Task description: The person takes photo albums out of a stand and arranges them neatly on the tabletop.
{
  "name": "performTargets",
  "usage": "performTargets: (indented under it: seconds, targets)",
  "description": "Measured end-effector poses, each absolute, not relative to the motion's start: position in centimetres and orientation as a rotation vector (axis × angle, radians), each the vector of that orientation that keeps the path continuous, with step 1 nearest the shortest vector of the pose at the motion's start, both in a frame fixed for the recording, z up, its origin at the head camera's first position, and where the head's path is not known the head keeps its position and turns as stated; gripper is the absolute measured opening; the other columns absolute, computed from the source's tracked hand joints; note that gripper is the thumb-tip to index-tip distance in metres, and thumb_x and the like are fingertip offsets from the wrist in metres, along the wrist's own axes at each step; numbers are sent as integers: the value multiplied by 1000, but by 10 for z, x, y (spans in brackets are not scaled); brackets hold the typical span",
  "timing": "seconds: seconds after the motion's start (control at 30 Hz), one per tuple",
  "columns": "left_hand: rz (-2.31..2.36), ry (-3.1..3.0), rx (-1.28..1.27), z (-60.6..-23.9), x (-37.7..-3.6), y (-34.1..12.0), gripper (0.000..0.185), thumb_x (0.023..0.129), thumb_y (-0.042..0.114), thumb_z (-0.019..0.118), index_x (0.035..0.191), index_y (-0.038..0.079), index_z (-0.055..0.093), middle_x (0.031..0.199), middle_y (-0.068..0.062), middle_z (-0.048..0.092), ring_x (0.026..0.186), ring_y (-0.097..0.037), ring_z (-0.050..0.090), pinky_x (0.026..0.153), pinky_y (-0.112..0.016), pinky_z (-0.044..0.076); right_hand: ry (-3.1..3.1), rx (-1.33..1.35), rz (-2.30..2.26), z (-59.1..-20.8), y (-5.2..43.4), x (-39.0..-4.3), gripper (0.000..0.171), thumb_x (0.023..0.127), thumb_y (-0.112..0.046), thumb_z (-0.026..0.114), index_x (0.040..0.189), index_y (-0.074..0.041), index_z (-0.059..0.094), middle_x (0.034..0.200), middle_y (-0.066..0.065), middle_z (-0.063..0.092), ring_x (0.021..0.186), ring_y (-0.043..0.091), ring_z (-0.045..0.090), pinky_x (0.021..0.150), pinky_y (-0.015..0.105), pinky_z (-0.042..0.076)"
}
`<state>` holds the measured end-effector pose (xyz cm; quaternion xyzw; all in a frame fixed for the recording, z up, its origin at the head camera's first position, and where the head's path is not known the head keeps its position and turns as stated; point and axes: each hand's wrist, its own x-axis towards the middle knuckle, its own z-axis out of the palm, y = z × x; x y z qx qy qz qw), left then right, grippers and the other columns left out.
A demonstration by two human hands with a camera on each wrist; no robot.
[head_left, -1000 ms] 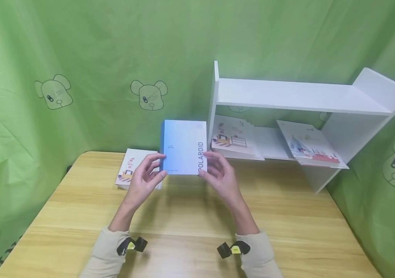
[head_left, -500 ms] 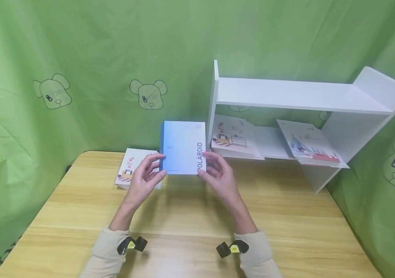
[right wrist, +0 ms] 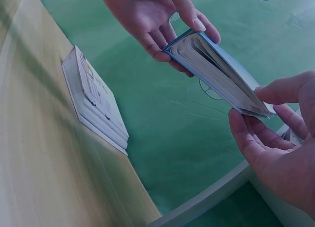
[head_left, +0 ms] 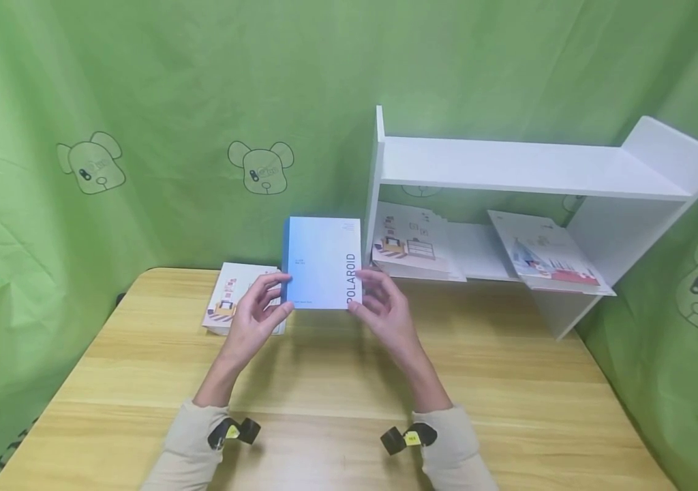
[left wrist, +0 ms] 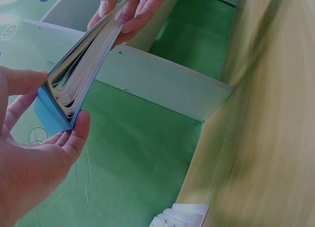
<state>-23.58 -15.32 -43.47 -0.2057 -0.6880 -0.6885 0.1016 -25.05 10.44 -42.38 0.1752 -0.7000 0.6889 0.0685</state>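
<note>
Table [head_left: 349, 382]: beneath both hands. White shelf [head_left: 527, 164]: beyond and right of the right hand, illustrated booklets [head_left: 413, 242] in it. Booklet stack [head_left: 223, 300]: on the table, behind the left hand and partly hidden by it. Blue book [head_left: 321, 262], "POLAROID" cover: between the hands, off the table. Left hand [head_left: 253, 320] grips the spine side; right hand [head_left: 390, 314] pinches the opposite edge. Page block [left wrist: 82, 77]: bowed, gap inside. Judgement: hold well by matching pressure on both sides, right thumb [head_left: 361, 312] keeping the covers together, book level.
</note>
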Motion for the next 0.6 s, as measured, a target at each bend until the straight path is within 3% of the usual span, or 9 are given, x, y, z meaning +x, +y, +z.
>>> performTargets:
  seconds: [0.2, 0.6]
  targets:
    - [-2039, -2038, -607, -439, -238, -154, 46, 96, -2, 65, 140, 1, 51, 146, -14, 50, 128, -35, 53, 106, -31, 51, -2115, 522, 2105, -427, 104, -251, 56, 89, 7, 70, 140, -9, 55, 143, 10, 55, 123, 32, 60, 100, 36, 56]
    - [-2051, -2039, -589, -447, -243, -154, 46, 96, -2, 66, 140, 1, 52, 146, -14, 51, 126, -35, 54, 103, -29, 52, -2105, 521, 2148, -433, 103, -253, 58, 88, 11, 67, 141, -6, 53, 144, 13, 54, 119, 35, 62, 97, 35, 58]
